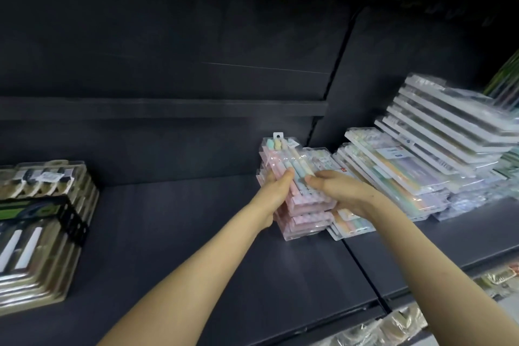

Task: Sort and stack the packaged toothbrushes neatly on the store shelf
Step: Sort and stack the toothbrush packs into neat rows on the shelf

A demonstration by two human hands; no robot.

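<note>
A stack of pink clear-cased toothbrush packs (pixel 302 215) stands on the dark shelf (pixel 174 227) near its middle. My left hand (pixel 276 191) grips the stack's left side, thumb on the top pack. My right hand (pixel 341 191) holds the right side, thumb over the top and fingers under the upper packs. The top pack (pixel 283 154) shows pastel brushes and a white hang tab. A flat pastel pack (pixel 351 226) lies beside the stack's right foot, partly under my right hand.
At right, leaning piles of white-edged toothbrush packs (pixel 438 132) and pastel packs (pixel 393 171) crowd the shelf. A stack of beige and black packs (pixel 36 233) sits at the far left. Bare shelf lies between. More goods show on a lower shelf (pixel 393 326).
</note>
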